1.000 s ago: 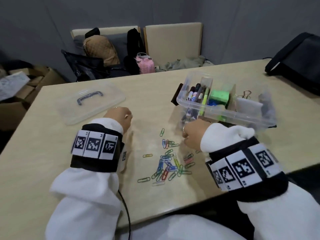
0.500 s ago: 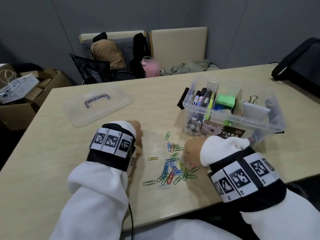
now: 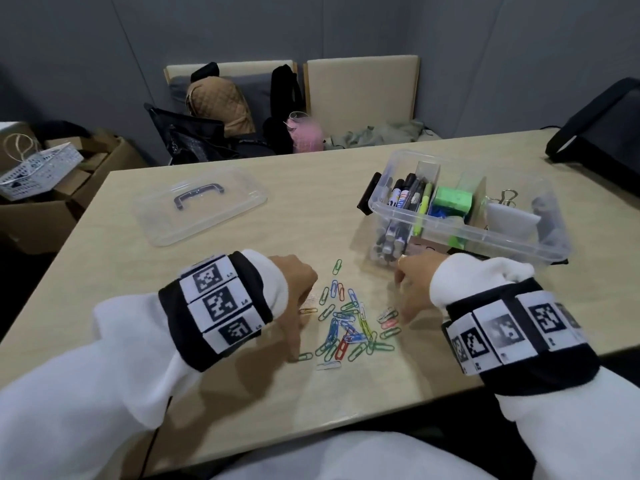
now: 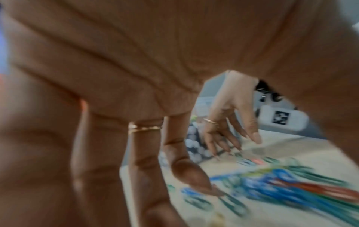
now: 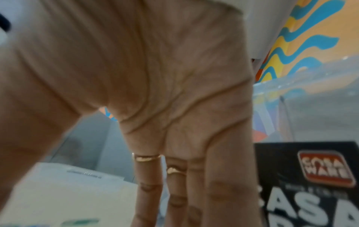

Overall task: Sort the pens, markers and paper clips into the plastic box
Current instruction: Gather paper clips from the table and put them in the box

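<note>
A loose pile of coloured paper clips [image 3: 346, 329] lies on the pale wooden table [image 3: 104, 306] between my two hands. My left hand [image 3: 294, 292] is at the pile's left edge, fingers straight and pointing down, tips on the table by a green clip. My right hand [image 3: 412, 284] is at the pile's right edge, fingers spread and reaching down to the clips. Neither hand holds anything. The clear plastic box [image 3: 519, 242] stands just beyond my right hand, with pens and markers [image 3: 405, 202] in its left compartment. In the left wrist view my fingertips [image 4: 202, 186] touch the blurred clips [image 4: 291, 184].
The box's clear lid [image 3: 201, 206] with a dark handle lies at the table's back left. The box also holds a green block [image 3: 453, 199] and binder clips [image 3: 507, 197]. A black bag [image 3: 606, 140] sits at the far right. Chairs with bags stand behind the table.
Both hands have uncurled from fists and lowered their straightened fingers to the table, one on each side of the clip pile. The left hand moved right, toward the pile.
</note>
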A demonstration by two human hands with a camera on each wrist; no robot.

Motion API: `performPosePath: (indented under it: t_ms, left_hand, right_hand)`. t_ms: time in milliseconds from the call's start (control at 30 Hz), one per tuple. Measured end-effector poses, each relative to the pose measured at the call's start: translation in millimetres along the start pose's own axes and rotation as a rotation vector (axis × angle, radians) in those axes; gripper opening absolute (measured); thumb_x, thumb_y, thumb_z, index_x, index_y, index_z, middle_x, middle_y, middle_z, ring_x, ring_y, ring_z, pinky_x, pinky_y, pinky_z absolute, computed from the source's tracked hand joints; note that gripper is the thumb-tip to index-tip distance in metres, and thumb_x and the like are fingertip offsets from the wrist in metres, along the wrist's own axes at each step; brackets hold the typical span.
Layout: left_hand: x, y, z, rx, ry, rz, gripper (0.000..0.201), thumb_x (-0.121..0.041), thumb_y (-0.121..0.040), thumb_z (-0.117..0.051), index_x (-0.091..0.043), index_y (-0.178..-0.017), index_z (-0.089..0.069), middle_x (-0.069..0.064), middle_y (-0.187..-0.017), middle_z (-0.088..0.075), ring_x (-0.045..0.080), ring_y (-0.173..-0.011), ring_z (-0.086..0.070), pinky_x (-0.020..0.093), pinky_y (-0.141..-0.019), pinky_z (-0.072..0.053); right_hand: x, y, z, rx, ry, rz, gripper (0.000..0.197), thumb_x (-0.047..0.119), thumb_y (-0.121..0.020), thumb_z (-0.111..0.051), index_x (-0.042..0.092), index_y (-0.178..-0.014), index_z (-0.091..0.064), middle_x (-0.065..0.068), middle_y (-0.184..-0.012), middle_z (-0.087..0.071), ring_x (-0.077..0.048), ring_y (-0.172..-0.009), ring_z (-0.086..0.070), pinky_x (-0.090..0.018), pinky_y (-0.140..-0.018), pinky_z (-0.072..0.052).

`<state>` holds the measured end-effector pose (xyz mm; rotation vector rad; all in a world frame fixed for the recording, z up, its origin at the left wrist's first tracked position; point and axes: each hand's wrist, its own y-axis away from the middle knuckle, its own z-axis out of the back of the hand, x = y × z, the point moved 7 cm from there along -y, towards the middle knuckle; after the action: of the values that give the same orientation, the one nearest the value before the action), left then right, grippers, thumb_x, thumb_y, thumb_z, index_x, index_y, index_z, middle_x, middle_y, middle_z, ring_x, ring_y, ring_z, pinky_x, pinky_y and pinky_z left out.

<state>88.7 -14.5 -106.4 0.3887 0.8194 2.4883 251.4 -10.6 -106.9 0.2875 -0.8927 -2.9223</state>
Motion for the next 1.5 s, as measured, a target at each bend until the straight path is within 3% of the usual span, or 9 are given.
performPosePath:
  t_ms: [167,433,567,733,1000,1100,1267,1400,1500]
  left_hand:
    - [-19,-11,-24,0.121,0.039,-0.129,0.049,-0.044,-0.063,-0.082,-0.011,-0.096,-0.068,0.0,-0.091,-0.071,0.013,-0.072,-0.058,0.029,-0.065,-0.052]
    - [-29,-22,7,-0.138,0.225,-0.255,0.026,-0.035,-0.072,-0.077,-0.015,-0.075,-0.061,-0.002,-0.07,-0.06,0.015,-0.064,-0.052,0.026,-0.066,-0.047]
    - [-26,-20,-20,0.12,0.236,-0.33,0.024,-0.035,-0.079,-0.07,-0.017,-0.064,-0.066,-0.002,-0.059,-0.06,0.012,-0.058,-0.054,0.026,-0.063,-0.051]
    - [-53,-9,-49,0.39,0.47,-0.527,0.02,-0.017,-0.09,-0.057,-0.003,-0.092,-0.071,0.018,-0.077,-0.067,0.026,-0.068,-0.062,0.035,-0.076,-0.056]
    - [-25,-29,-7,0.025,0.543,-0.393,0.018,-0.015,-0.089,-0.059,-0.001,-0.093,-0.069,0.002,-0.073,-0.064,0.018,-0.068,-0.061,0.038,-0.074,-0.058]
    - [-10,-23,-7,0.107,0.551,-0.372,0.017,-0.019,-0.09,-0.06,-0.008,-0.081,-0.067,0.002,-0.071,-0.065,0.019,-0.067,-0.064,0.038,-0.07,-0.059]
    - [-44,-11,-32,0.335,0.629,-0.597,0.021,-0.021,-0.09,-0.058,-0.007,-0.1,-0.07,0.01,-0.083,-0.068,0.027,-0.078,-0.065,0.058,-0.081,-0.053]
    - [-67,-22,-35,0.279,0.548,-0.579,0.023,-0.014,-0.094,-0.053,0.001,-0.098,-0.07,0.004,-0.073,-0.066,0.009,-0.064,-0.063,0.027,-0.076,-0.055]
    - [-57,-35,-14,0.107,0.526,-0.482,0.024,-0.011,-0.092,-0.051,0.001,-0.098,-0.071,0.011,-0.083,-0.069,0.019,-0.072,-0.065,0.035,-0.081,-0.056]
  right_hand:
    - [22,-9,-17,-0.025,0.02,-0.014,0.019,0.018,-0.088,-0.06,0.012,-0.107,-0.061,-0.001,-0.098,-0.062,-0.026,-0.091,-0.06,-0.037,-0.084,-0.051]
    - [43,0,0,-0.141,-0.135,0.146,0.026,0.017,-0.09,-0.056,0.012,-0.115,-0.06,-0.006,-0.112,-0.064,-0.025,-0.1,-0.063,-0.033,-0.083,-0.053]
    - [26,13,-2,-0.012,-0.146,0.111,0.027,0.027,-0.093,-0.056,0.009,-0.112,-0.061,-0.007,-0.105,-0.07,-0.024,-0.093,-0.069,-0.031,-0.074,-0.054]
    - [48,12,-27,0.203,-0.312,0.195,0.026,0.022,-0.094,-0.054,0.001,-0.093,-0.069,-0.012,-0.089,-0.075,-0.022,-0.071,-0.069,-0.029,-0.067,-0.056]
    - [29,1,0,-0.101,-0.423,0.176,0.011,0.015,-0.095,-0.053,0.014,-0.095,-0.064,-0.004,-0.093,-0.073,-0.018,-0.08,-0.071,-0.03,-0.076,-0.058]
    - [6,4,1,-0.071,-0.331,0.076,0.014,0.015,-0.094,-0.052,0.012,-0.102,-0.064,-0.004,-0.091,-0.074,-0.017,-0.072,-0.068,-0.028,-0.067,-0.056]
    - [-3,-2,-10,0.005,-0.166,-0.023,0.026,0.013,-0.088,-0.051,0.011,-0.107,-0.068,-0.006,-0.106,-0.071,-0.022,-0.093,-0.068,-0.031,-0.079,-0.056]
    - [18,0,-9,-0.002,-0.261,0.102,0.027,0.008,-0.093,-0.047,0.014,-0.107,-0.069,-0.004,-0.106,-0.071,-0.022,-0.094,-0.069,-0.033,-0.085,-0.055]
    - [28,1,3,-0.122,-0.349,0.186,0.03,0.003,-0.09,-0.048,0.022,-0.101,-0.069,0.0,-0.109,-0.067,-0.019,-0.104,-0.063,-0.028,-0.089,-0.051]
